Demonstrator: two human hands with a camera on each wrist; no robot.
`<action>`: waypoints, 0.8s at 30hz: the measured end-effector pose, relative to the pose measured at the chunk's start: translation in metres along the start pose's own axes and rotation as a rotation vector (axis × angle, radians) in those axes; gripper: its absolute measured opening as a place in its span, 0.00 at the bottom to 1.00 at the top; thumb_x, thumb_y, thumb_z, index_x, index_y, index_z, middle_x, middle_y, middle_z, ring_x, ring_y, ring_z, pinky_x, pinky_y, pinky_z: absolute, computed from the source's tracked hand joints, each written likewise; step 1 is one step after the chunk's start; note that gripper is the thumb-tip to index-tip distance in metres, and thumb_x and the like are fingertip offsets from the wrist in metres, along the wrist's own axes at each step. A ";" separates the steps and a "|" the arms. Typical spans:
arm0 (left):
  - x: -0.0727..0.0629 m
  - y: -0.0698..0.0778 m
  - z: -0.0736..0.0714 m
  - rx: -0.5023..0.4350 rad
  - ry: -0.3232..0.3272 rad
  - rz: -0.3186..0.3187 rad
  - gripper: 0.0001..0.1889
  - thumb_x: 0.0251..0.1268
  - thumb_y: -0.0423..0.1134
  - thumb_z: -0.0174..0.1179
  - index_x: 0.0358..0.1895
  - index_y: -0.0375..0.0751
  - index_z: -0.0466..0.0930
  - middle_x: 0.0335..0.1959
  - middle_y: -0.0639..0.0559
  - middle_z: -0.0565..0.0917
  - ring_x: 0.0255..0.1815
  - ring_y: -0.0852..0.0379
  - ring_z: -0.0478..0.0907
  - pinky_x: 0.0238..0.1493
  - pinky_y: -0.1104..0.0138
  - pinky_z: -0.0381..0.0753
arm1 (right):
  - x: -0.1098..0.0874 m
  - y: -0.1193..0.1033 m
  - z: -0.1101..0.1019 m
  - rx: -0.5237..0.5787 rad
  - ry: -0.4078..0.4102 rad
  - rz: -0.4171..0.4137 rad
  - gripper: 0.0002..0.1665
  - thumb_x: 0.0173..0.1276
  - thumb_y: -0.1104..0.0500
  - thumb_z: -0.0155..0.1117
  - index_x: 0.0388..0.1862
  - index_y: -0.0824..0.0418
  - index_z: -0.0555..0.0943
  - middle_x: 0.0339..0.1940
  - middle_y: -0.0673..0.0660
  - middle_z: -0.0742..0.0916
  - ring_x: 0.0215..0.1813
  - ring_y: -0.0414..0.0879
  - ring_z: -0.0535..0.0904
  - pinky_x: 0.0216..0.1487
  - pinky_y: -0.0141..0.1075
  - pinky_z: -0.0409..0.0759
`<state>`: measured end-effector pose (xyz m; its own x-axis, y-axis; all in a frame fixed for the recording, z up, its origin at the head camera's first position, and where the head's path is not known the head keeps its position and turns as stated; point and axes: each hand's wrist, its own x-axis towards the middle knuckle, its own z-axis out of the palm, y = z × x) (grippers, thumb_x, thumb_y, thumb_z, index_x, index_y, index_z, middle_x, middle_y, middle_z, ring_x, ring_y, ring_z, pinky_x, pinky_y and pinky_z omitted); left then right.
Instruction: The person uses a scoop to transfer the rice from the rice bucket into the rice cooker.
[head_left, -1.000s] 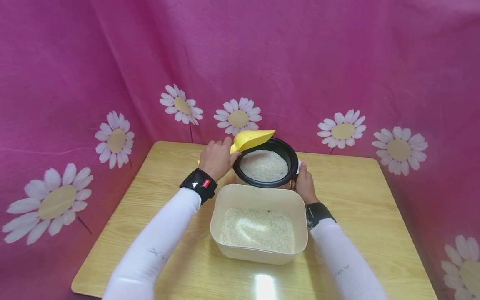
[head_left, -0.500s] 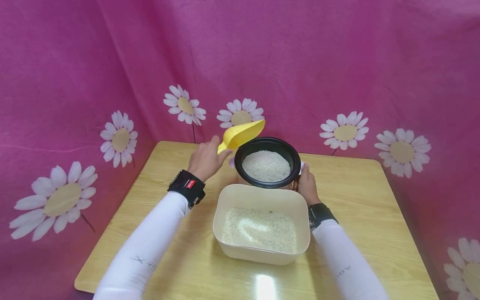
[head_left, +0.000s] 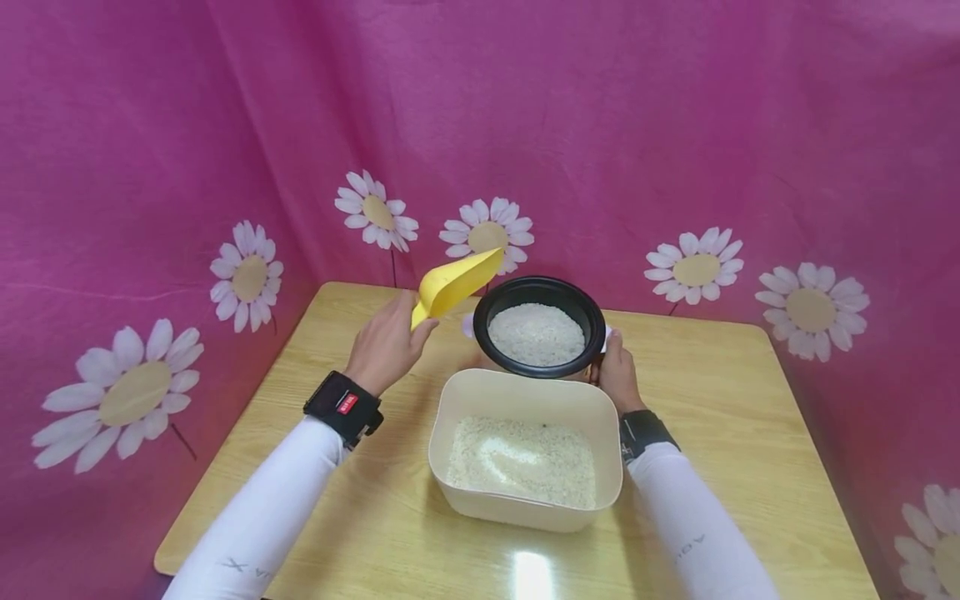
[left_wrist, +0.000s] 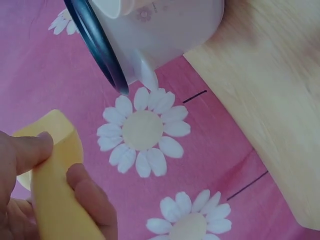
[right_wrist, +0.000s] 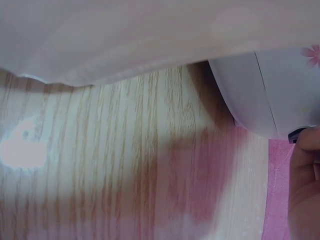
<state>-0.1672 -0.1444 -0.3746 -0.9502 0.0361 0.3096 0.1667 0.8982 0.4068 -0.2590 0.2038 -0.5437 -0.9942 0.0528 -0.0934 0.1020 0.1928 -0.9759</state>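
Observation:
In the head view my left hand [head_left: 386, 343] grips the handle of a yellow scoop [head_left: 453, 285], raised left of the cooker with its tip pointing up and right. No rice shows in the scoop. The left wrist view shows thumb and fingers wrapped round the scoop's handle [left_wrist: 62, 205]. My right hand [head_left: 619, 372] holds the right side handle of a small white rice cooker [left_wrist: 175, 30] with a black-rimmed pot [head_left: 486, 343]. White rice [head_left: 536, 335] lies inside the pot. Part of the right hand's fingers is hidden behind the handle.
A cream plastic bin [head_left: 525, 515] with rice [head_left: 517, 458] in it stands directly in front of the cooker. Both are on a light wooden table [head_left: 720, 400]. A pink curtain [head_left: 570, 125] with daisies surrounds the table's back and sides.
My left hand has carried the scoop from over the pot's rim leftward and towards me, away from the cooker. My right hand stays at the cooker's handle.

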 end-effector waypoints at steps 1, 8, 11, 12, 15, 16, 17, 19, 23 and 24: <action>-0.004 -0.003 -0.001 0.003 0.002 -0.006 0.19 0.73 0.47 0.64 0.53 0.36 0.73 0.33 0.44 0.77 0.33 0.48 0.75 0.32 0.59 0.74 | -0.001 0.000 0.000 0.000 -0.003 0.001 0.47 0.80 0.26 0.23 0.11 0.51 0.70 0.09 0.44 0.73 0.15 0.41 0.70 0.21 0.35 0.69; -0.042 -0.027 -0.008 0.034 -0.010 -0.070 0.17 0.74 0.46 0.63 0.49 0.36 0.72 0.31 0.46 0.74 0.31 0.50 0.72 0.30 0.63 0.69 | 0.000 0.002 0.001 -0.003 0.002 0.001 0.47 0.79 0.25 0.24 0.11 0.50 0.70 0.09 0.44 0.73 0.16 0.41 0.70 0.22 0.35 0.69; -0.059 -0.039 -0.008 0.055 -0.034 -0.108 0.16 0.75 0.45 0.62 0.46 0.33 0.75 0.28 0.46 0.73 0.28 0.51 0.71 0.28 0.64 0.66 | 0.002 0.003 0.000 -0.011 0.011 -0.015 0.48 0.78 0.24 0.24 0.11 0.50 0.71 0.09 0.43 0.73 0.16 0.40 0.70 0.21 0.34 0.69; -0.064 -0.043 -0.007 0.061 -0.044 -0.117 0.15 0.75 0.44 0.62 0.44 0.33 0.75 0.27 0.46 0.73 0.28 0.51 0.70 0.27 0.65 0.65 | 0.002 0.003 0.000 -0.008 0.010 -0.018 0.48 0.78 0.24 0.24 0.11 0.50 0.71 0.09 0.43 0.73 0.15 0.40 0.70 0.21 0.34 0.69; -0.083 -0.055 -0.002 0.077 -0.062 -0.133 0.14 0.75 0.43 0.61 0.39 0.33 0.77 0.24 0.48 0.72 0.25 0.52 0.69 0.26 0.65 0.64 | 0.001 0.002 0.000 -0.001 0.010 -0.012 0.49 0.78 0.24 0.23 0.11 0.52 0.71 0.08 0.44 0.73 0.14 0.41 0.70 0.20 0.35 0.69; -0.089 -0.058 0.000 0.081 -0.069 -0.143 0.14 0.76 0.43 0.61 0.39 0.33 0.77 0.24 0.48 0.72 0.25 0.53 0.69 0.26 0.65 0.64 | 0.000 0.002 0.001 0.001 0.009 -0.007 0.49 0.78 0.24 0.23 0.12 0.52 0.71 0.09 0.44 0.73 0.14 0.40 0.70 0.20 0.35 0.69; -0.095 -0.062 0.002 0.086 -0.077 -0.154 0.14 0.76 0.42 0.60 0.39 0.33 0.78 0.24 0.48 0.72 0.26 0.53 0.69 0.26 0.65 0.65 | 0.000 0.001 0.001 0.003 0.007 -0.003 0.48 0.78 0.24 0.23 0.12 0.52 0.71 0.09 0.45 0.73 0.14 0.40 0.70 0.20 0.34 0.69; -0.107 -0.068 0.006 0.091 -0.098 -0.196 0.13 0.76 0.42 0.59 0.42 0.31 0.79 0.26 0.47 0.74 0.27 0.53 0.70 0.27 0.64 0.67 | -0.001 0.000 0.001 0.004 0.007 0.005 0.48 0.79 0.25 0.23 0.14 0.53 0.71 0.10 0.45 0.73 0.14 0.40 0.69 0.20 0.34 0.69; -0.132 -0.077 0.022 0.119 -0.092 -0.228 0.14 0.77 0.39 0.57 0.50 0.29 0.80 0.30 0.42 0.77 0.29 0.49 0.75 0.29 0.57 0.75 | 0.000 -0.002 0.000 0.002 0.008 0.014 0.46 0.79 0.25 0.23 0.15 0.52 0.71 0.10 0.45 0.73 0.15 0.40 0.69 0.20 0.34 0.69; -0.138 -0.079 0.028 0.128 -0.075 -0.213 0.14 0.77 0.38 0.57 0.52 0.27 0.79 0.31 0.40 0.78 0.29 0.48 0.77 0.29 0.55 0.77 | 0.000 -0.002 -0.001 0.005 0.015 0.014 0.46 0.80 0.26 0.23 0.14 0.51 0.71 0.10 0.45 0.73 0.14 0.40 0.69 0.20 0.34 0.69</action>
<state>-0.0569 -0.2083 -0.4732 -0.9780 -0.1317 0.1617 -0.0695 0.9369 0.3427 -0.2595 0.2041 -0.5418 -0.9920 0.0705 -0.1045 0.1160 0.1871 -0.9755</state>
